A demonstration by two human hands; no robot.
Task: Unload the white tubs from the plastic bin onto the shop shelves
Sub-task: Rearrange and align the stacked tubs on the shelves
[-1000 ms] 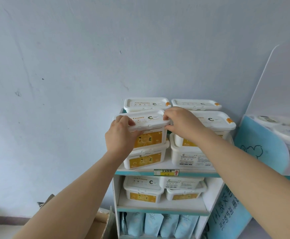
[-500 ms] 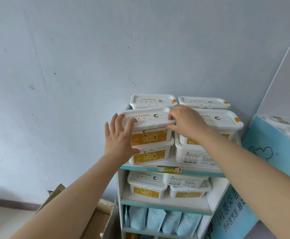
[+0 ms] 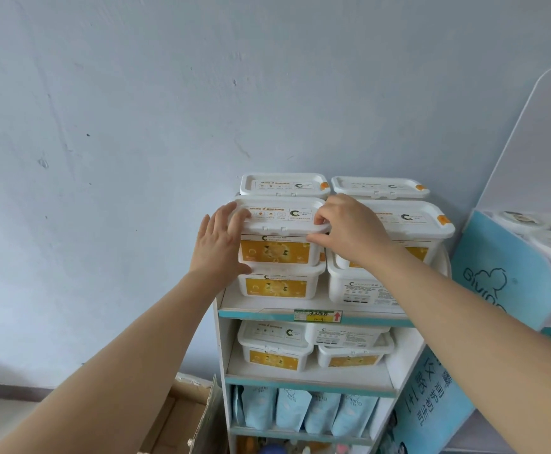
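A white tub [image 3: 277,250] with a yellow label stands on top of another tub [image 3: 277,286] at the front left of the top shelf [image 3: 257,313]. My left hand [image 3: 221,244] presses against its left side with straight fingers. My right hand [image 3: 349,231] pinches the lid's right front corner, fingers on top and thumb under the rim. Beside it stands a second stack of tubs [image 3: 408,221], with two more tubs [image 3: 284,185] behind. The plastic bin is not in view.
The shelf below holds more white tubs [image 3: 274,348], and blue pouches [image 3: 300,411] stand on the shelf under that. An open cardboard box [image 3: 182,417] sits on the floor to the left. A blue side panel [image 3: 503,273] borders the shelves on the right.
My left hand has let go of the lid's left corner and now lies flat against the tub's side. My right hand stays on the right corner.
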